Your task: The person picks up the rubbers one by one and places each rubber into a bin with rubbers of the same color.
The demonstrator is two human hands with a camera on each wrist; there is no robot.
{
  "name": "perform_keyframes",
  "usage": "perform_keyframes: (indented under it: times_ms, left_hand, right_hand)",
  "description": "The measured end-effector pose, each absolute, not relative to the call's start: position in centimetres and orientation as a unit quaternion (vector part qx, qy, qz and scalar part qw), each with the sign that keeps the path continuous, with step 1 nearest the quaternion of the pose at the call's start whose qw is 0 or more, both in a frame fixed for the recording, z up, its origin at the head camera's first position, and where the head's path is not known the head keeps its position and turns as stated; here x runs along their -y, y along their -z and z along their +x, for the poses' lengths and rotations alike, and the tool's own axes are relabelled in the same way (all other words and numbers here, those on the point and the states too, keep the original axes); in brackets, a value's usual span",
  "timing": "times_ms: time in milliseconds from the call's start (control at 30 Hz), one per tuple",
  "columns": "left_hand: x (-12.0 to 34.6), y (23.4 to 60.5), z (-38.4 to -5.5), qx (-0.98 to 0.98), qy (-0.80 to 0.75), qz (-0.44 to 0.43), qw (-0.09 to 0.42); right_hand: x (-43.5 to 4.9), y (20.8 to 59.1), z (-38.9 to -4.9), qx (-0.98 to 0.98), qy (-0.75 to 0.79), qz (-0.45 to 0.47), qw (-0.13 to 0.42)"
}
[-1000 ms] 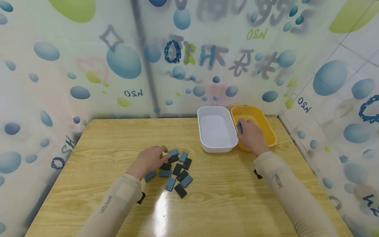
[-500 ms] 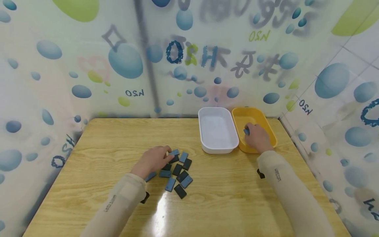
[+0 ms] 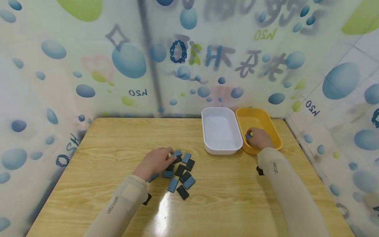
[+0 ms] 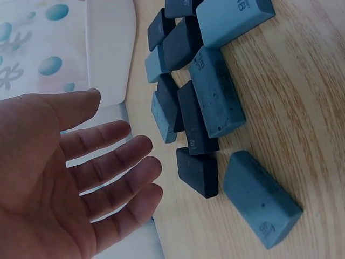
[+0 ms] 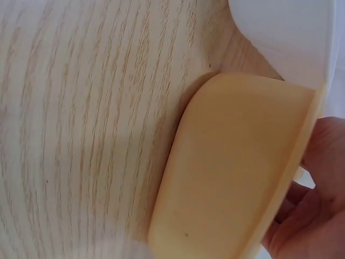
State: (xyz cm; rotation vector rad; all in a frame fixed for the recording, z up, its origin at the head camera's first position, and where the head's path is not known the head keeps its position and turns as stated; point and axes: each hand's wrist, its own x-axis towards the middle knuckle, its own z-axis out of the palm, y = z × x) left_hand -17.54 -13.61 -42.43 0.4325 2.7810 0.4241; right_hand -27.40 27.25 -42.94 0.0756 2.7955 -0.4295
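Note:
My right hand (image 3: 260, 138) is inside the yellow bin (image 3: 257, 116), pinching a blue eraser (image 3: 248, 136) between thumb and fingers. In the right wrist view the bin's wall hides the fingertips and the eraser. Over the left edge of a loose group of erasers hovers my left hand (image 3: 157, 160), with nothing in it. Its fingers look relaxed and spread in the left wrist view. Blue erasers (image 4: 261, 199) and black erasers (image 4: 197, 171) lie mixed together on the table, some touching; "4B" print shows on some blue ones.
A white bin (image 3: 222, 150) stands directly left of the yellow one at the back of the wooden table (image 3: 118, 138). Behind the table rises a wall covering (image 3: 165, 85) with blue and green drops.
My right hand has moved from above the rim between the bins down into the yellow bin, still holding the blue eraser. The left hand has barely shifted beside the erasers.

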Motion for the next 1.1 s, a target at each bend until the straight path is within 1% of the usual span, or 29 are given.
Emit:
perform_keyframes:
  times_ms: [133, 367, 700, 1100]
  left_hand:
    - [13.7, 42.4, -17.4, -0.967, -0.148, 0.142, 0.15]
    - [13.9, 42.3, -17.1, -0.968, -0.154, 0.132, 0.151]
    - [14.4, 42.7, -17.1, -0.968, -0.162, 0.124, 0.147]
    - [15.1, 42.3, -16.8, -0.968, -0.158, 0.127, 0.15]
  right_hand:
    - [-27.9, 43.9, -28.1, -0.972, 0.152, 0.03, 0.177]
    - [-28.6, 45.3, -28.6, -0.974, 0.153, 0.018, 0.168]
    - [-27.5, 44.9, -28.4, -0.973, 0.15, 0.022, 0.175]
    - [-27.7, 44.8, -28.5, -0.973, 0.137, 0.014, 0.183]
